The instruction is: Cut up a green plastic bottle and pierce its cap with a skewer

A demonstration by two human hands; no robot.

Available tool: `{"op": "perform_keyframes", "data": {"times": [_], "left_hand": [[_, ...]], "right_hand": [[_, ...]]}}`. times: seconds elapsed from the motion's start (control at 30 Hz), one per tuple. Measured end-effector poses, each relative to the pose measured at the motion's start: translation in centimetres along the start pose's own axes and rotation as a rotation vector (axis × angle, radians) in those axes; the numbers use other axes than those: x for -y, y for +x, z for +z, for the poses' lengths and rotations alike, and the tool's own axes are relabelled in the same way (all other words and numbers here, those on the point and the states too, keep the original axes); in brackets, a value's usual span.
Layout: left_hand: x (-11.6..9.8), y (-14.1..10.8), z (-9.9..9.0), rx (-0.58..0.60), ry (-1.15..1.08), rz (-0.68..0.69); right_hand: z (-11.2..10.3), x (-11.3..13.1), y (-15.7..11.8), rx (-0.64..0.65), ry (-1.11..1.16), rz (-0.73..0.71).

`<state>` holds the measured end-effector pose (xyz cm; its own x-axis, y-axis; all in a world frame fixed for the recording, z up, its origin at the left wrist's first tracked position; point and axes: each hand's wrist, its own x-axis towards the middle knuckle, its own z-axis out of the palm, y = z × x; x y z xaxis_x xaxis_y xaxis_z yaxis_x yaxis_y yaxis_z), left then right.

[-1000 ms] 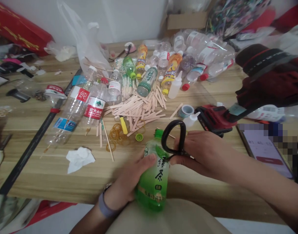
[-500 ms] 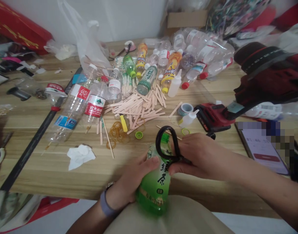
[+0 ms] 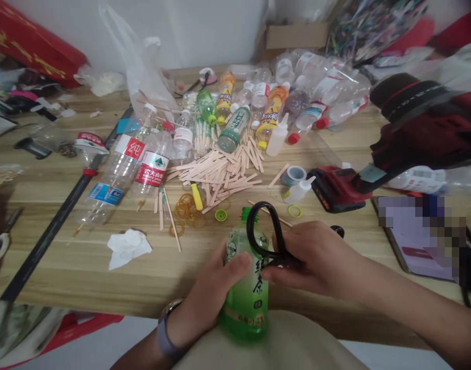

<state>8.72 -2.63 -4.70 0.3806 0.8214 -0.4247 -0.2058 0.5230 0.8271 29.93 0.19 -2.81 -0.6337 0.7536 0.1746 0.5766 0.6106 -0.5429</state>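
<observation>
A green tea bottle point(image 3: 246, 313) stands nearly upright near my lap, its green threaded neck without a cap. My left hand point(image 3: 223, 285) is wrapped round its left side, thumb across the label. In my right hand point(image 3: 316, 252) is a pair of scissors point(image 3: 264, 252), gripped against the bottle's upper right side. One black handle loop of the scissors sticks up in front of the bottle's shoulder; the blades are hidden, so I cannot tell how they meet the bottle. A green cap point(image 3: 220, 215) lies on the table just beyond the bottle, and a green ring point(image 3: 294, 211) to its right.
Wooden sticks point(image 3: 220, 172) are heaped mid-table, with several plastic bottles point(image 3: 316, 77) behind. At right are a red-black power tool point(image 3: 409, 139) and a phone point(image 3: 416, 252). Rubber bands point(image 3: 186, 209), crumpled tissue point(image 3: 129, 247) and joined bottles point(image 3: 120, 159) lie to the left.
The bottle has become more upright, and its neck now shows above the scissors' loop. Both hands keep their hold, with the right hand shifted slightly down.
</observation>
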Motion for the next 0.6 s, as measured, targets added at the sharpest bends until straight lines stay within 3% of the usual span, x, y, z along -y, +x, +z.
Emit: {"op": "perform_keyframes", "data": {"times": [0.23, 0.4, 0.6], "left_hand": [[-0.4, 0.0, 0.2, -0.132, 0.160, 0.153], [-0.8, 0.1, 0.6, -0.209, 0.257, 0.220], [-0.1, 0.2, 0.7, -0.340, 0.376, 0.277]], "right_hand": [[1.1, -0.4, 0.0, -0.053, 0.123, 0.104], [1.5, -0.3, 0.1, -0.217, -0.065, 0.056], [1.4, 0.4, 0.5, -0.318, -0.272, 0.025]]}}
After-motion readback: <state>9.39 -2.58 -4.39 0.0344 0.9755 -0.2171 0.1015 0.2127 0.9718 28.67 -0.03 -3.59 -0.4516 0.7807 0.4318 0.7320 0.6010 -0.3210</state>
